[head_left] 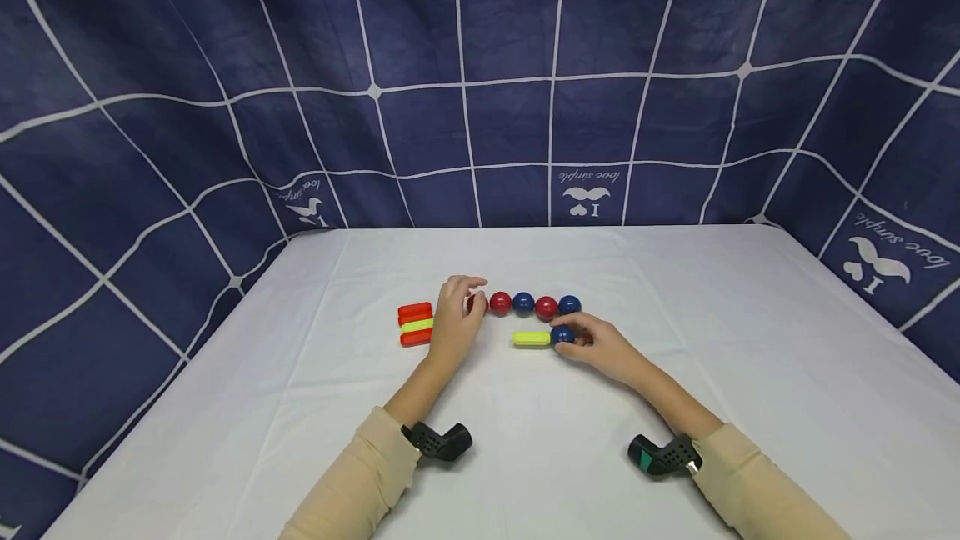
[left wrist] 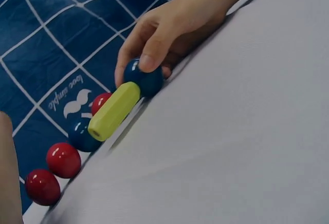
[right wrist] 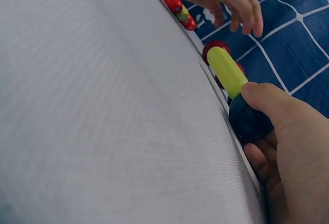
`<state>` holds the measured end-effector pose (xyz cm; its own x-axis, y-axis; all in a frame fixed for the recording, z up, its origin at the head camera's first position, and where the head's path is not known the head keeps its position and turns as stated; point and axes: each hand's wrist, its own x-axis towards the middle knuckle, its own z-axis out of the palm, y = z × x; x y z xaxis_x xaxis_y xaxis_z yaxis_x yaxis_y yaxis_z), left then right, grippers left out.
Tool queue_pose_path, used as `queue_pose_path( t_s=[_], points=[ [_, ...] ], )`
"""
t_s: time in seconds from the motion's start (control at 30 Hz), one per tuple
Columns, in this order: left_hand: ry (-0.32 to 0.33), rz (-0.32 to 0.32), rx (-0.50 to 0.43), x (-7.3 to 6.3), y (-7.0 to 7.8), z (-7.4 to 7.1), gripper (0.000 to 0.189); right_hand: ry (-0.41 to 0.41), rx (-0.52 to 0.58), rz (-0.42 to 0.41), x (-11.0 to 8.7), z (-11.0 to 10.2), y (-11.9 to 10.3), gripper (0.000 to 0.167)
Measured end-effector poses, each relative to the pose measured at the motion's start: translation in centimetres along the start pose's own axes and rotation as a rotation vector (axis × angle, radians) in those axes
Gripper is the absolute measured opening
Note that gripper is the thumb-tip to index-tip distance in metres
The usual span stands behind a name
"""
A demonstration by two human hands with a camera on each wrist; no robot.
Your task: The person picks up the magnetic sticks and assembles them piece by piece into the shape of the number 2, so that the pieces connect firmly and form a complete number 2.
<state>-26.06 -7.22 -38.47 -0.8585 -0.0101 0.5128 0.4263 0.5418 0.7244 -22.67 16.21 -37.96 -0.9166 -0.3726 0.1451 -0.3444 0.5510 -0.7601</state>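
Between thumb and fingers, my right hand [head_left: 606,348] grips a blue ball [head_left: 562,336] near the table's middle. A yellow-green faceted rod [head_left: 531,339] extends leftward from that ball, its end against it. Behind lies a row of red and blue balls, among them a red ball [head_left: 500,302] and a blue ball [head_left: 523,303]. My left hand [head_left: 452,319] hovers by the row's left end with loosely bent fingers, partly covering the red end ball [head_left: 472,304]. In the right wrist view, the left hand's fingers [right wrist: 247,18] hang with nothing between them.
Left of my left hand lie several rods side by side, including a red rod [head_left: 415,309] and a yellow-green rod [head_left: 417,326], partly hidden by the hand. A white cloth [head_left: 525,440] covers the table. A dark blue gridded curtain [head_left: 510,123] hangs behind it.
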Motion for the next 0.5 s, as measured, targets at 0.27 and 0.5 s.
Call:
queue_pose_path(
  t_s=[0.27,0.5],
  points=[
    [-0.121,-0.204,0.012,0.3,-0.8,-0.2,0.037,-0.004,-0.006,0.006,-0.7,-0.5,-2.2,0.035],
    [-0.204,-0.232,0.085,0.2,-0.6,0.0,0.041,-0.005,-0.001,-0.005,-0.9,-0.6,-2.5,0.035]
  ],
)
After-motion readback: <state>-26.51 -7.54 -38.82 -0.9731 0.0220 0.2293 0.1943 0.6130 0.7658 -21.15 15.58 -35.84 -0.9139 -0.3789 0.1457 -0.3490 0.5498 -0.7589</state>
